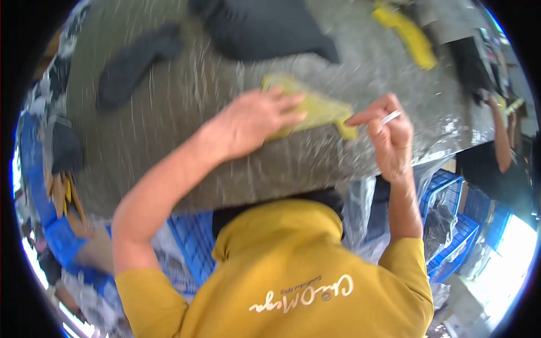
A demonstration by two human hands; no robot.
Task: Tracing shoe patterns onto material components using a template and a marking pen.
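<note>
The yellow piece (321, 107) lies on the counter (236, 180); at 9 o'clock the left hand (253, 118), loosely spread, rests on it, best kept flat against slipping. At 3 o'clock the right hand (394, 135) curls around a slim white item (390, 116); whether it pinches the edge, I cannot tell.

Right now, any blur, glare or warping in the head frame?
Head view, blur: left hand, yellow piece and dark curved piece look smeared; head view, glare: bright patch washes out lower right, white glints streak the tabletop; head view, distortion: tabletop's near edge bows, corners go black.
</note>
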